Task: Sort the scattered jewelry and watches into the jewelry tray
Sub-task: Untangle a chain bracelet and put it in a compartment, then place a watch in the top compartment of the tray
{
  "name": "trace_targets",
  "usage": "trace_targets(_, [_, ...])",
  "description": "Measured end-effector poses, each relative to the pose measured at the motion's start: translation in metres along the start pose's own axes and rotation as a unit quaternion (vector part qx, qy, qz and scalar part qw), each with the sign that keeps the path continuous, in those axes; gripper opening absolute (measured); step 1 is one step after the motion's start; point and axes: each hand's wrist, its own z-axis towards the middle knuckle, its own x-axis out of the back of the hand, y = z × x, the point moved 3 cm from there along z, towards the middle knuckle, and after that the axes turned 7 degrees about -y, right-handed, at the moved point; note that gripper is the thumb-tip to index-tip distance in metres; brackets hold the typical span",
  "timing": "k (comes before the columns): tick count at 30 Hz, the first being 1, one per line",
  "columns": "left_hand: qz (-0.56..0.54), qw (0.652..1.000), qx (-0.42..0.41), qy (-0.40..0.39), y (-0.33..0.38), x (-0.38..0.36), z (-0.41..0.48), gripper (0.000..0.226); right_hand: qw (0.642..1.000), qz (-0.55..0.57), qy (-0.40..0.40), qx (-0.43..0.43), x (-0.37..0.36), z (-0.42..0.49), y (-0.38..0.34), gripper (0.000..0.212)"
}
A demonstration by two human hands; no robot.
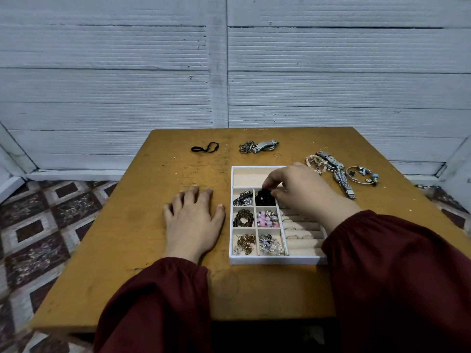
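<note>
Beads (265, 198), black and clustered, are lying in the upper right of the six small cells in the white jewelry tray (275, 260), where the right hand (298, 187) is pinching them between thumb and fingertips. The tray is sitting right of centre on the wooden table (153, 250). The left hand (192, 222) is resting flat beside it, fingers spread. Watches (339, 174) and a charm bangle (362, 175) are lying loose to the right.

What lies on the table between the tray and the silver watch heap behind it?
One thin gold ring lies there alone, as the head view shows.
</note>
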Motion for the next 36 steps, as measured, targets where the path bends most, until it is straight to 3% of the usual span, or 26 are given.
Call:
trace_targets(17, [0.002,1.0,0.009,-0.024,0.002,0.003,-0.001,0.054,0.996,0.06,0.068,0.024,-0.001,-0.005,-0.005,0.014])
trace_targets(23, [-0.001,0.999,0.022,-0.045,0.004,0.009,0.002,0.052,0.979,0.184,0.087,0.02,0.007,0.002,-0.004,0.013])
trace_targets(30, [-0.049,0.998,0.046,0.016,0.006,0.022,0.03,0.031,0.977,0.197,0.08,0.014,0.014,0.027,-0.007,0.013])
trace_targets(36, [-0.092,0.992,0.036,0.078,0.008,0.018,0.064,0.029,0.982,0.17,0.082,0.013,0.014,0.063,0.001,0.017])
